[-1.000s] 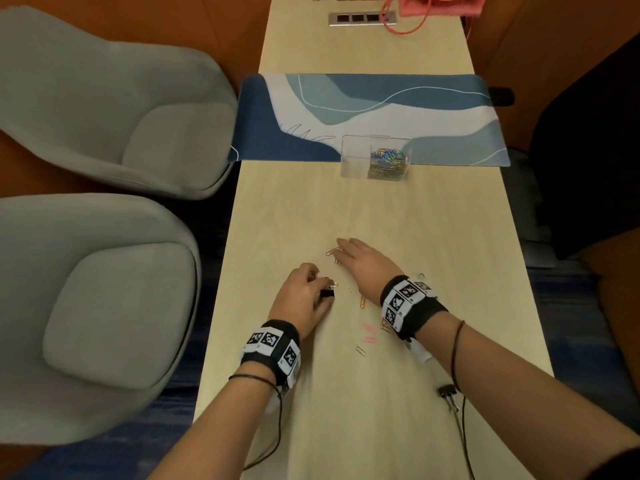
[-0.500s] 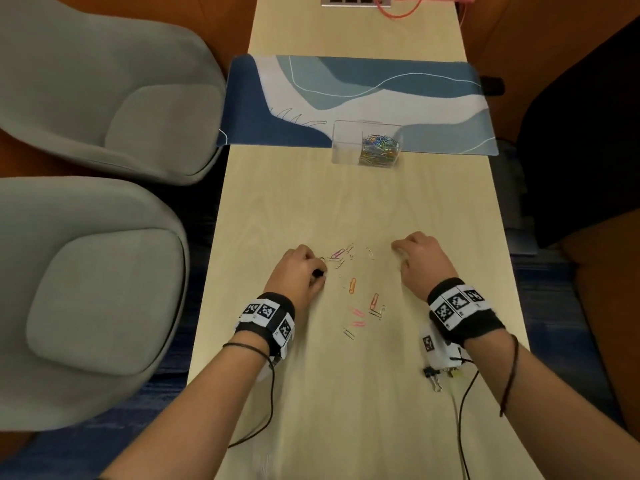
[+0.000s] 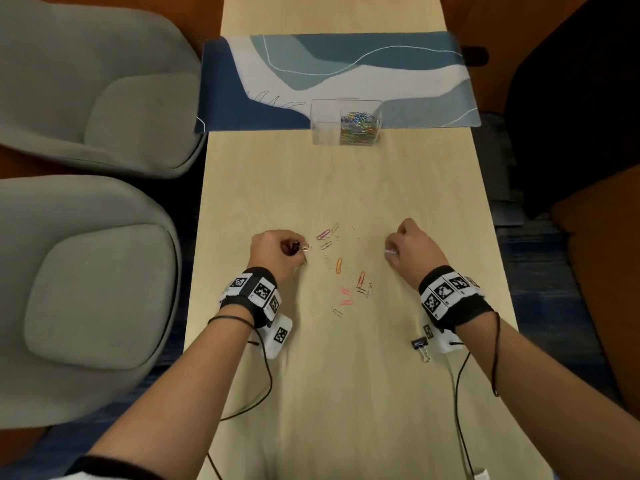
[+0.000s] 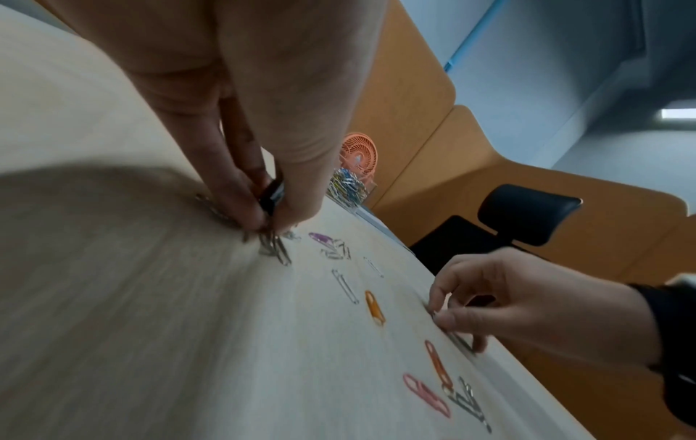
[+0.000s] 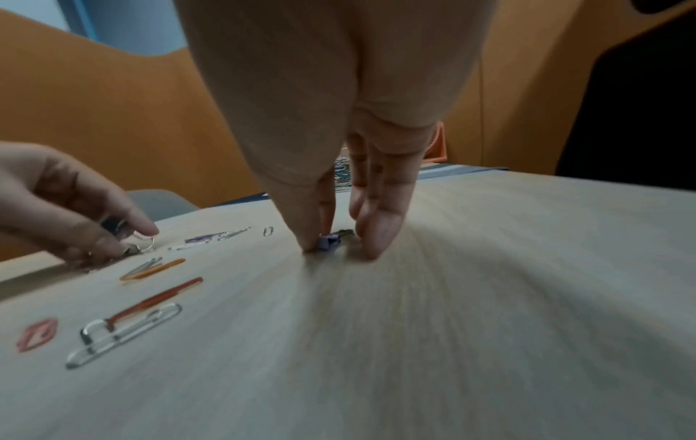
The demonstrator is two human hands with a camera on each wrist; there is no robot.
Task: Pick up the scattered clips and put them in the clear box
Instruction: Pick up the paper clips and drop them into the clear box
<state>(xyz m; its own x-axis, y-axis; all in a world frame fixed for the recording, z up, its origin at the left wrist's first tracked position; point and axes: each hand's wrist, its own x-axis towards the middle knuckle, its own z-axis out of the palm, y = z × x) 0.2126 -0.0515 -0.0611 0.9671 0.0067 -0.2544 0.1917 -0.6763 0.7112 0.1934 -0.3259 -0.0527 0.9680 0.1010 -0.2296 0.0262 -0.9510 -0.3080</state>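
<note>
Tabletop (image 3: 346, 393): scattered clips (image 3: 338, 265) lie between both hands.

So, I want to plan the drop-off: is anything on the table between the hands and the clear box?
Nothing visible. The left hand grips a black binder clip and the right hand pinches a small clip; bare light wooden table runs from them to the clear plastic box.

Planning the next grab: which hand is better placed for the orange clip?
Left. The left hand sits nearer the orange clip; the right hand is farther off.
</note>
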